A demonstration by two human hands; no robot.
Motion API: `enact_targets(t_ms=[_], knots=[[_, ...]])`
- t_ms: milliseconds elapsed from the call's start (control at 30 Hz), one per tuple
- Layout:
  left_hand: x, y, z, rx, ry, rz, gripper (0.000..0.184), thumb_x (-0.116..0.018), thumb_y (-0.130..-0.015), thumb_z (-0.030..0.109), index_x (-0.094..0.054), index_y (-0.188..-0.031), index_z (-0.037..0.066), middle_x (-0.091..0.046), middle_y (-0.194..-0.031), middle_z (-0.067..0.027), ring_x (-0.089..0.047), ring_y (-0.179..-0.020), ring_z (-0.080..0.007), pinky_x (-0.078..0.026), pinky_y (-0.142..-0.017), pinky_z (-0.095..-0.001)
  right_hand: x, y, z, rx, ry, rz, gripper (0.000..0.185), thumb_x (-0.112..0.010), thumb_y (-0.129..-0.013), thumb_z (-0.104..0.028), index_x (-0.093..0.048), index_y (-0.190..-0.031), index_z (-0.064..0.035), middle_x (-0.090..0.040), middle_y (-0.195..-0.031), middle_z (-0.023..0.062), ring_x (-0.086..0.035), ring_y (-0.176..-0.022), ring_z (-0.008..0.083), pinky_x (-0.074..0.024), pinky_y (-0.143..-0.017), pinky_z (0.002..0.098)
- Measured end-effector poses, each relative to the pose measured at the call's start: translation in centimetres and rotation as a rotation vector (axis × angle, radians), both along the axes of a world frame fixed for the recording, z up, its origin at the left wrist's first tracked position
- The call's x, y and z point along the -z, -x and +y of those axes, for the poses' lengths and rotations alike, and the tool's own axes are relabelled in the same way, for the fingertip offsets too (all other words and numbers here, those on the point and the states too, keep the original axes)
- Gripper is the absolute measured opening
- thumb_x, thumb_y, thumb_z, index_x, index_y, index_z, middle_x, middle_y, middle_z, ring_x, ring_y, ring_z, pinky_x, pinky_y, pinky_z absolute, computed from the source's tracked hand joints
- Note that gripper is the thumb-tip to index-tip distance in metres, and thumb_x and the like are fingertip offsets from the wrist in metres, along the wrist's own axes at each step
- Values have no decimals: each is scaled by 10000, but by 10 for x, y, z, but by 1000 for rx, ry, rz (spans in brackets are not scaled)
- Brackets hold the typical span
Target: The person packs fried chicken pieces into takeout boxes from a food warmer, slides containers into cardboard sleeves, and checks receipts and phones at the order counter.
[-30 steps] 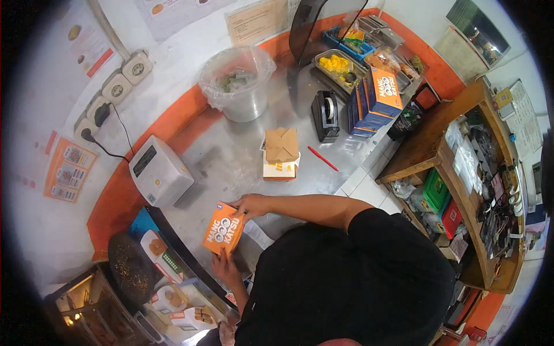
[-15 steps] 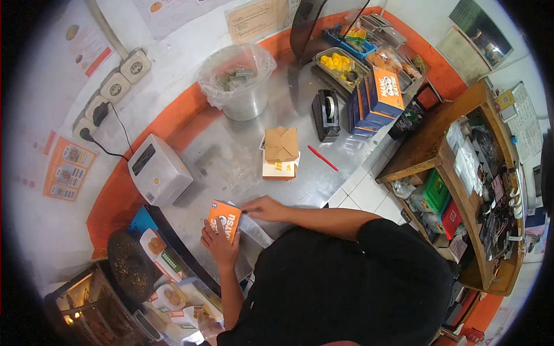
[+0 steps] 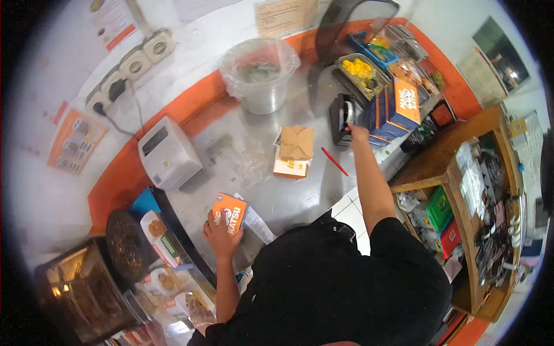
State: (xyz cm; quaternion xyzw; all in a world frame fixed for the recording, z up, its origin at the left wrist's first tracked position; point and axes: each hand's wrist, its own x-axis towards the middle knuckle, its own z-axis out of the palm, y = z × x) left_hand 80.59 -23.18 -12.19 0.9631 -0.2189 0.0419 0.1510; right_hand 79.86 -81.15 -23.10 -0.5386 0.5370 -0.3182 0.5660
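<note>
My left hand (image 3: pixel 223 235) lies over the lower left part of an orange box (image 3: pixel 232 209) with white lettering, its fingers closed around the box on the steel counter. A printed white paper slip (image 3: pixel 258 226) sticks out beside the box. At the far end of my outstretched arm, my right hand (image 3: pixel 358 134) is at the front end of a black tape dispenser (image 3: pixel 341 119). Its fingers are bunched together, and any tape between them is too small to see. A red pen (image 3: pixel 334 161) lies just left of that forearm.
Brown and white cartons (image 3: pixel 296 143) sit mid-counter. Behind them stands a plastic-lined bucket (image 3: pixel 263 95). A white label printer (image 3: pixel 168 154) is by the wall. Stacked orange-and-blue boxes (image 3: pixel 398 109) and a metal tray of yellow food (image 3: pixel 360 70) stand beyond the dispenser. Wooden shelves (image 3: pixel 447 184) are at right.
My right hand has left the orange box and slip and reached far to the right, to the tape dispenser. My left hand stays on the box. The camera view has shifted slightly.
</note>
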Motion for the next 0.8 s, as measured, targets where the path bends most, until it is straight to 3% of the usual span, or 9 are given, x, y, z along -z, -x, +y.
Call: enact_targets(t_ms=[67,167,233,300,333,467,600,667,800], knots=[[-1,0,0,19,59,-22,753,-725,-644,433,-533,-1314,148,-401,-1381,-195,-405,-1190,-380,-284,-1015,-511,10,4,-24,-182,-8,209,269,-663,-830,-290,-719,-838,-27,-692,-842,122,-605,-865,220,-442,-785,363],[7,-3,14,-15,118,44,717,-703,-659,464,-562,-1280,135,-465,-1330,-191,-422,-1185,-379,-299,-1004,-512,-59,44,54,-159,-152,-329,297,-636,-860,-273,-630,-1055,-48,-659,-1057,82,-608,-959,226,-445,-847,376],[14,-5,19,-30,183,-28,719,-696,-648,477,-565,-1279,159,-448,-1342,-182,-423,-1177,-380,-313,-981,-514,27,59,14,-45,-84,-321,294,-654,-858,-235,-633,-1055,-18,-665,-1019,113,-614,-993,217,-466,-758,309],[-5,-1,20,-64,144,16,708,-702,-631,458,-567,-1277,201,-434,-1349,-173,-433,-1151,-369,-327,-955,-506,19,61,36,28,-118,-89,234,-722,-797,-228,-691,-947,-51,-669,-910,91,-531,-557,143,-346,-458,273],[-4,2,22,-151,137,1,708,-702,-631,458,-567,-1277,201,-434,-1349,-173,-433,-1151,-369,-327,-955,-506,35,66,21,-47,-133,18,327,-686,-834,-220,-636,-1084,-14,-654,-1021,119,-586,-975,244,-453,-772,395],[9,3,26,-126,192,-42,725,-723,-597,427,-559,-1279,245,-431,-1338,-156,-440,-1124,-357,-334,-938,-493,45,70,6,-213,174,44,326,-753,-790,-314,-678,-920,-25,-670,-759,40,-508,-607,127,-324,-532,306],[5,3,27,-193,234,-29,744,-742,-577,406,-556,-1280,249,-431,-1332,-149,-438,-1121,-355,-332,-938,-480,61,81,-17,-365,815,499,329,-708,-781,-370,-697,-698,-52,-655,-643,64,-570,-571,190,-434,-566,380],[-6,5,26,-253,264,-33,745,-743,-576,388,-554,-1281,237,-428,-1331,-149,-434,-1120,-352,-325,-945,-473,77,80,-27,-648,1078,1213,322,-698,-777,-373,-711,-730,-55,-651,-635,78,-599,-600,215,-469,-617,382],[-22,16,23,-342,359,-26,756,-736,-580,374,-543,-1291,202,-426,-1321,-156,-420,-1128,-347,-308,-958,-472,12,93,53,-612,612,356,299,-608,-861,-276,-690,-819,9,-661,-698,101,-598,-656,221,-472,-623,381]])
